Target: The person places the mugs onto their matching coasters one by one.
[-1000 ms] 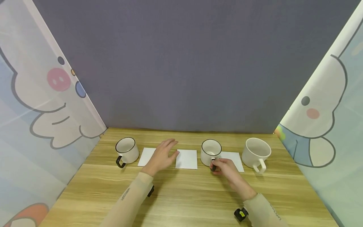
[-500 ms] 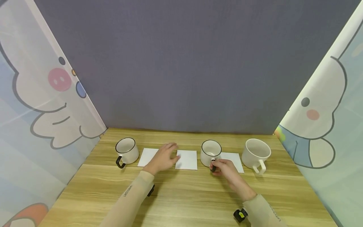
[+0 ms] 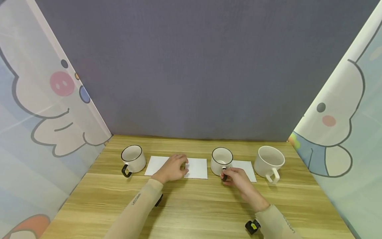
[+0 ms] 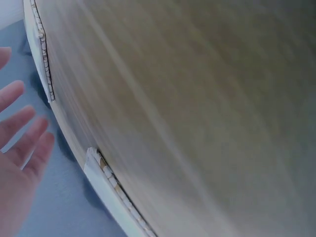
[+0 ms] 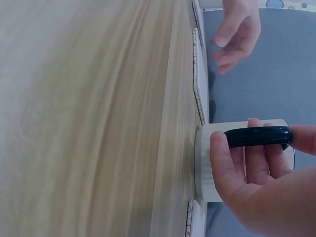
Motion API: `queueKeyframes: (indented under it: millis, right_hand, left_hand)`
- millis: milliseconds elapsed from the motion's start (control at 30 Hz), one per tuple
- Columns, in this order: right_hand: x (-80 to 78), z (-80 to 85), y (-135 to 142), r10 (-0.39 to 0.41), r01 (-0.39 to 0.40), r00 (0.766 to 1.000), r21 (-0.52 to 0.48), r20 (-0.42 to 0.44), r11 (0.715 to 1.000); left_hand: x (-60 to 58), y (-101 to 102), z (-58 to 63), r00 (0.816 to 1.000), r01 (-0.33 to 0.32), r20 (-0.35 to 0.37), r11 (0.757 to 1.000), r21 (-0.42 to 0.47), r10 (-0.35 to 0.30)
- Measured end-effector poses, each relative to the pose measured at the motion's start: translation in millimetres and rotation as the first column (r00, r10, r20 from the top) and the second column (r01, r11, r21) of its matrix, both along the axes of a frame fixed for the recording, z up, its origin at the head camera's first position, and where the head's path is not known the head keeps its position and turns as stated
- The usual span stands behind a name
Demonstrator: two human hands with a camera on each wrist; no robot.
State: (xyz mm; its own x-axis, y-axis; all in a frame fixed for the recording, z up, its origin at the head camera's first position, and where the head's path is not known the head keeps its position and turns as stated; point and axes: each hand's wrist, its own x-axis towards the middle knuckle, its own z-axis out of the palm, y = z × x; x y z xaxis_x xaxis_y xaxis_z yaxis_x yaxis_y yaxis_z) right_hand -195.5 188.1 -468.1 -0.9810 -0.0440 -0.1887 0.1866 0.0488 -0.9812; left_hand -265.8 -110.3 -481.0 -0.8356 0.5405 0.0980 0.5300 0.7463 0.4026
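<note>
A white mug [image 3: 222,161] with a black rim and black handle stands on the table between two white square coasters. My right hand [image 3: 240,181] holds that black handle [image 5: 256,137], thumb and fingers around it in the right wrist view. Over the gap between the left coaster [image 3: 156,165] and middle coaster [image 3: 197,168], my left hand [image 3: 172,169] hovers with loosely bent fingers and nothing in them. The right wrist view shows the left hand [image 5: 239,37] apart from the mug. Partly behind my right hand lies the right coaster [image 3: 244,170].
At the left stands another black-rimmed white mug [image 3: 134,159] with a black handle. A larger all-white mug [image 3: 269,162] stands at the right. A grey panel [image 3: 191,73] rises behind the wooden table [image 3: 197,205]; printed curtains [image 3: 331,132] flank it.
My left hand's fingers have bent more, from nearly straight to loosely curved, and the hand has come slightly lower. The right hand and the mug it holds have stayed in place.
</note>
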Motion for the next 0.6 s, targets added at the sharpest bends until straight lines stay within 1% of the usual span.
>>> queueKeyframes:
  millis: [267,433,600]
  right_hand:
    - [-0.1,0.3,-0.9,-0.01,0.01,1.0,0.005,0.0,1.0]
    - [0.7,0.9,-0.3,0.013,-0.013,1.0,-0.004,-0.002,1.0]
    - [1.3,1.3,-0.1,0.028,-0.028,1.0,-0.008,-0.001,1.0]
  left_hand:
    - [-0.9,-0.3,0.2,0.999,0.014,0.031,0.998,-0.061,-0.012]
    - [-0.6,0.5,2.3,0.999,0.03,0.046,0.997,-0.071,-0.027]
    - [-2.6,0.4,-0.1,0.998,0.03,0.058,0.997,-0.076,-0.026]
